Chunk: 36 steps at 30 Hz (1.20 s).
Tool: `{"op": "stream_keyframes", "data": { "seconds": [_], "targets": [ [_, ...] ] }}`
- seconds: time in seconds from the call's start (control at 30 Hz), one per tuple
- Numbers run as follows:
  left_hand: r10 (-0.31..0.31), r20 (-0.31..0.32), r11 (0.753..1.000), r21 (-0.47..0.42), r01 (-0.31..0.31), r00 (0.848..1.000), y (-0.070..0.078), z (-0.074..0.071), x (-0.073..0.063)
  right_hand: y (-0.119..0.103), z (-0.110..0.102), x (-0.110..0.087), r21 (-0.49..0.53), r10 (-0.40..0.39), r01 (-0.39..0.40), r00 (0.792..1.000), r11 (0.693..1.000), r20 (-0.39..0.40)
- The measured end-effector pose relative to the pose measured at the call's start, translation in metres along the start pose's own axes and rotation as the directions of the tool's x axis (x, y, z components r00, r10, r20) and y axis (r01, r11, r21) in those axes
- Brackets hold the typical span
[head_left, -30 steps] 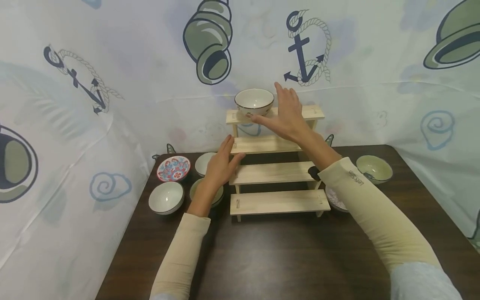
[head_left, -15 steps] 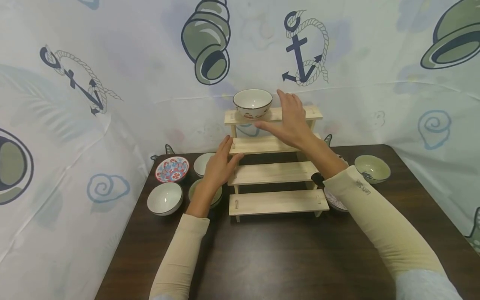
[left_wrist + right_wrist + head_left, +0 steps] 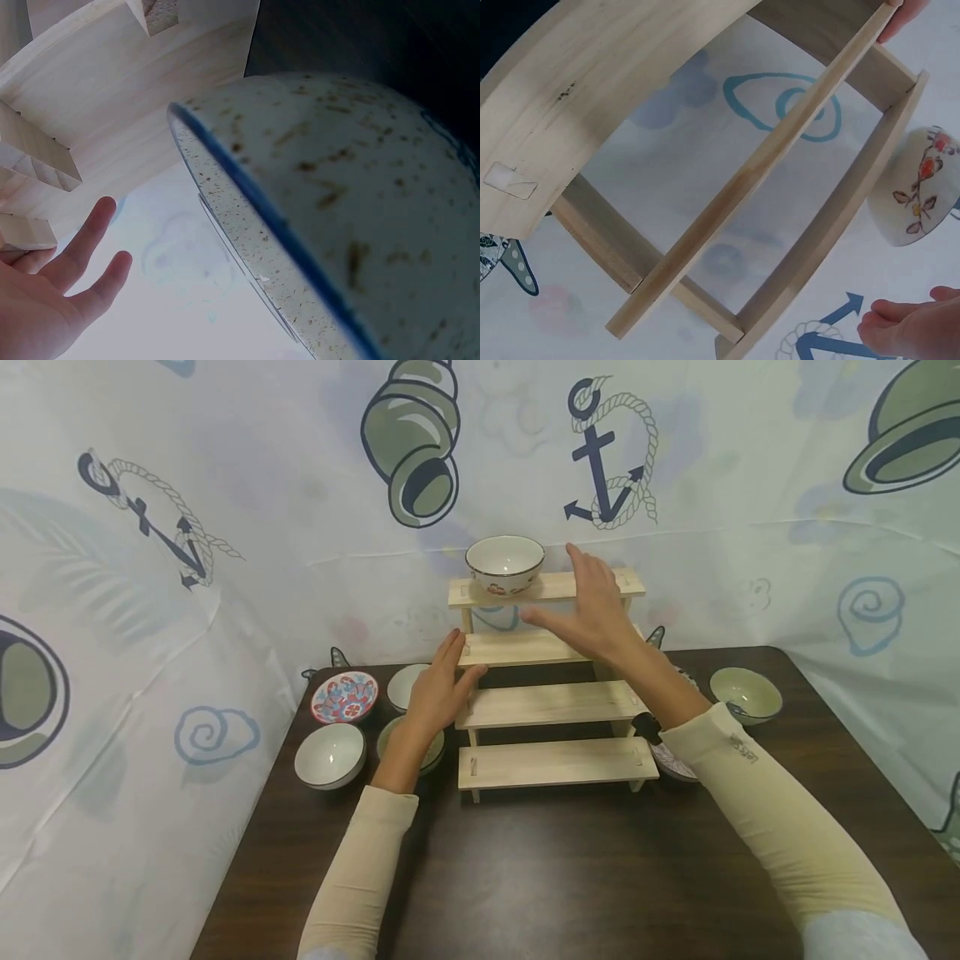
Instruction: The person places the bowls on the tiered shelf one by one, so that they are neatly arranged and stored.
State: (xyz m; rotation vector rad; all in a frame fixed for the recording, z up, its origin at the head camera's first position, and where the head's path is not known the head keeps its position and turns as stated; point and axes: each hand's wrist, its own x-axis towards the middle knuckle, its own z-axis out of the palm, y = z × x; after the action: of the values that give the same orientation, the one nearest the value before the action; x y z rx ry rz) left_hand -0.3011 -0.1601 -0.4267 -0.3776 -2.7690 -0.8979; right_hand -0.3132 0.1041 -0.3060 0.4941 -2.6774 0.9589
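Observation:
A four-tier wooden rack [image 3: 558,764] stands on the dark table. On its top tier, toward the left end, sits a white bowl [image 3: 504,578] with a dark rim; the right wrist view shows red flowers on that bowl [image 3: 919,187]. My right hand [image 3: 592,614] hovers just right of it, thumb and fingers spread, holding nothing. At the rack's left side, my left hand [image 3: 442,693] has its fingers extended against the upper tiers. In the left wrist view, fingers of this hand [image 3: 45,307] reach past the wooden side, and a speckled, blue-rimmed bowl [image 3: 330,180] looms close to the camera.
Left of the rack stand a red-and-blue patterned bowl [image 3: 345,697], a white bowl [image 3: 330,757], another white bowl [image 3: 403,689] and a greenish bowl [image 3: 433,758]. A green bowl [image 3: 750,695] is at the right, near a partly hidden bowl [image 3: 678,767]. Patterned cloth hangs behind.
My right hand has drawn away from the flowered bowl, moving right and slightly down. The bowl stays on the top tier. My left hand has kept its place at the rack.

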Motion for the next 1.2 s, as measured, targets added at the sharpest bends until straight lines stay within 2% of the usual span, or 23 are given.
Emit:
{"op": "stream_keyframes", "data": {
  "seconds": [0.53,0.8,1.2],
  "targets": [
    [-0.008,0.005,1.0,0.009,0.008,1.0,0.002,0.0,0.001,0.008,-0.008,-0.023,0.002,-0.04,0.04,0.999,0.999,0.011],
    [-0.02,0.021,1.0,0.003,0.02,1.0,0.001,0.001,-0.001,0.018,-0.013,-0.032,-0.003,-0.036,0.036,0.999,0.999,0.012],
    [-0.008,0.01,1.0,-0.007,0.008,1.0,0.001,0.001,0.001,0.029,-0.019,-0.042,-0.011,-0.036,0.036,0.999,0.999,-0.015]
  ]
}}
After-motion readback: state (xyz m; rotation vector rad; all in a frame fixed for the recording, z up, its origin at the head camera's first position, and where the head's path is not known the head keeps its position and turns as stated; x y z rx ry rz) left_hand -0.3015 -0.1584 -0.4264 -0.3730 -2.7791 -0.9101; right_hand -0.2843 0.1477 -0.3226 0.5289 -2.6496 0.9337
